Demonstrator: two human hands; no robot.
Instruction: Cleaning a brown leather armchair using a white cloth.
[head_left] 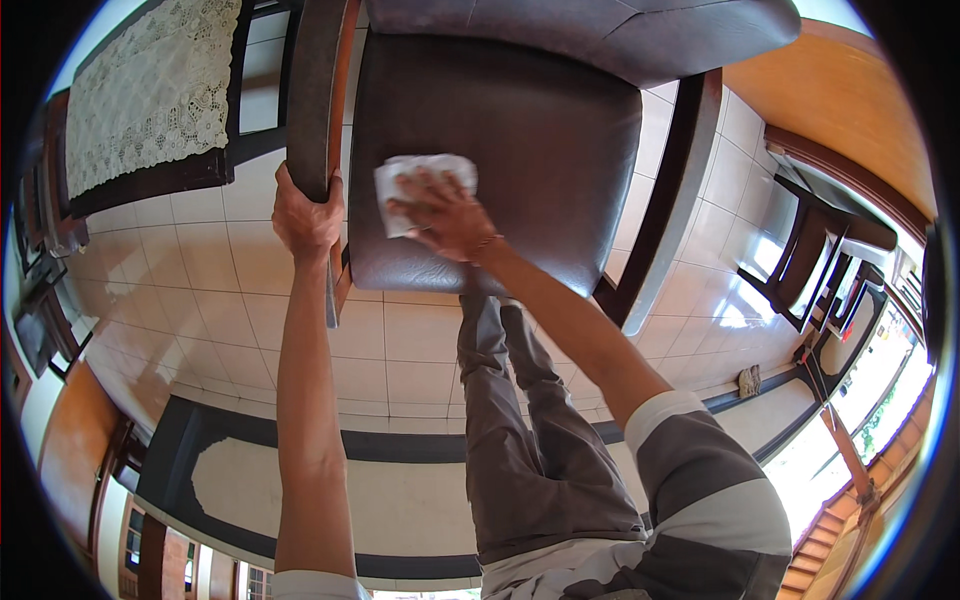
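Under my right hand point(440, 215) lies a folded white cloth point(388, 190), pressed flat on the dark brown padded seat point(520, 140) of an armchair. The fingers of that hand are spread over the cloth and slightly smeared by motion. My left hand point(308, 215) grips the front end of the chair's left wooden armrest point(315, 100), thumb on one side and fingers on the other. Behind the seat rises the brown padded backrest point(600, 35). On the far side is the right armrest point(670, 190).
To the left stands a dark table point(150, 195) with a cream lace cloth point(165, 85) on it. Another dark chair point(810, 255) is at the right. Pale tiles point(420, 345) cover the floor around my legs. An orange-brown wooden panel point(830, 100) is at the upper right.
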